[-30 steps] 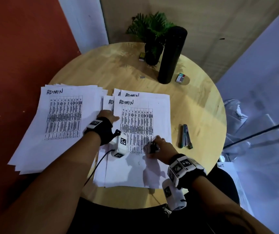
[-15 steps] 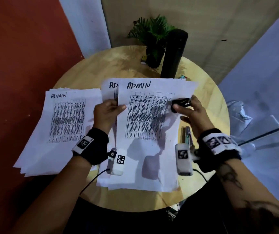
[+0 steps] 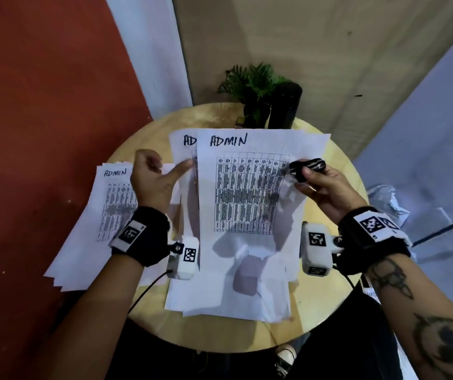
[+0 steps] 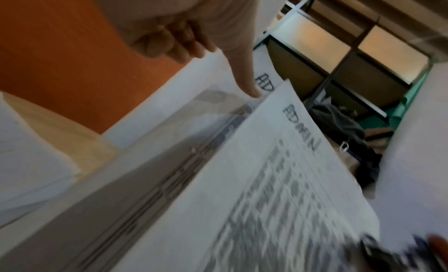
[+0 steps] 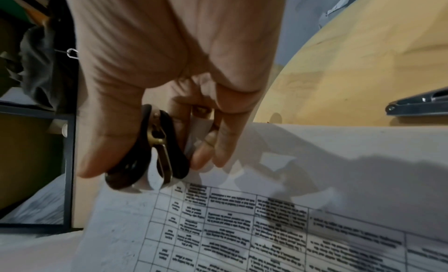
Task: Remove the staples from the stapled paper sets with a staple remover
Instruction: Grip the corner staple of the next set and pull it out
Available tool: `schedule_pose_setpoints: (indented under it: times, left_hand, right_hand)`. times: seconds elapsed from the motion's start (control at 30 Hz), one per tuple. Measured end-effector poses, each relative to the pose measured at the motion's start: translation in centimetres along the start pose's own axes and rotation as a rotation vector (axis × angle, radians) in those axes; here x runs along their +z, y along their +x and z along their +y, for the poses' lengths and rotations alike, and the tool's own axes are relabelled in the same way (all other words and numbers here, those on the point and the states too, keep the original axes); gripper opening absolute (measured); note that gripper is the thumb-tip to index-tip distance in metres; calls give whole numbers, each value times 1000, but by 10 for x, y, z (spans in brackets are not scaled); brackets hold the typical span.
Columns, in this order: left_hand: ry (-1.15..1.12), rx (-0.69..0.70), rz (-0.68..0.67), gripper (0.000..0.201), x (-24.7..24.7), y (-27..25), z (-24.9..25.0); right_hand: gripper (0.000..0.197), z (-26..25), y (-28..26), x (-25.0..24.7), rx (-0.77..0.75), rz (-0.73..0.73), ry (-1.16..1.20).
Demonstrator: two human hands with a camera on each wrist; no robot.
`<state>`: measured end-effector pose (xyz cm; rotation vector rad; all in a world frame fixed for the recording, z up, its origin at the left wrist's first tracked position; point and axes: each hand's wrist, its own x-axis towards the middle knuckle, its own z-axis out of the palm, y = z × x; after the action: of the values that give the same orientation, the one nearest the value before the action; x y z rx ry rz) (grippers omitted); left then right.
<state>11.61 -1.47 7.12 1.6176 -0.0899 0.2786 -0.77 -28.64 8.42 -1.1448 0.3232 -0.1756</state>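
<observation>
My right hand (image 3: 319,185) grips a black staple remover (image 3: 306,167) between thumb and forefinger, and its other fingers pinch the right edge of a raised "ADMIN" paper set (image 3: 247,193). In the right wrist view the staple remover (image 5: 155,151) sits shut against the sheet's corner (image 5: 242,218). My left hand (image 3: 152,182) hovers left of the set with its fingers curled. Only its thumb (image 4: 251,91) touches a second "AD" sheet (image 3: 184,145) behind. A small staple (image 4: 194,150) shows near that sheet's edge.
Another pile of "ADMIN" sheets (image 3: 96,229) lies on the left of the round wooden table (image 3: 326,305). A black cylinder (image 3: 284,105) and a potted plant (image 3: 255,89) stand at the back. A grey stapler (image 5: 417,101) lies right of the papers. Crumpled paper (image 3: 384,204) lies beyond the table's right edge.
My right hand has lifted the remover and the paper set up off the table. My left hand has let go of its pinch on the left edge and drifted left; only the thumb touches.
</observation>
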Motion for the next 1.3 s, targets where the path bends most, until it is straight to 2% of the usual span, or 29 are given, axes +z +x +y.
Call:
schedule_pose_setpoints:
  times: [0.03,0.1,0.2,0.3,0.47,0.53,0.63,0.77,0.83,0.93,1.03,1.13,1.3]
  left_hand:
    - [18,-4,-9,52,-1,8,9]
    - [-48,-83,-184,54,3,20,27]
    - [-152,-88,-439,25,10,24,54]
    - [-160,-61,-529,16,13,19,84]
    - [-191,56,-524,27,7,9,139]
    - [-220,91,-497,23,5,2,158]
    - [-278,124,-424,8,4,-10,183]
    - [-293,157,-360,14,0,-13,193]
    - [-307,151,-356,28,-4,-14,198]
    - [-330,180,-415,9,-9,-22,212]
    - [-310,207,-417,13,-11,-26,220]
    - [-288,166,-409,14,-11,-25,223]
    - [-343,196,-353,13,-17,-31,237]
  right_hand:
    - [58,-4,-2,0,-10,-16,2]
    - [57,-11,-6,-2,-23,-39,13]
    - [57,-25,-11,0,-52,-35,30]
    - [55,-44,-18,6,-133,-25,41]
    - [60,-79,-35,22,-258,-41,60]
    - [62,-90,-43,29,-280,-61,58]
    - [63,-104,-54,39,-305,-80,42]
    - [64,-115,-67,47,-320,-87,29]
    - [64,-119,-75,50,-328,-93,10]
    - [66,-124,-85,54,-359,-93,-20]
    - [74,-128,-92,61,-448,-60,-107]
    - [65,-132,-97,75,-573,-69,-213]
    - [63,-141,-101,90,-636,-90,-255]
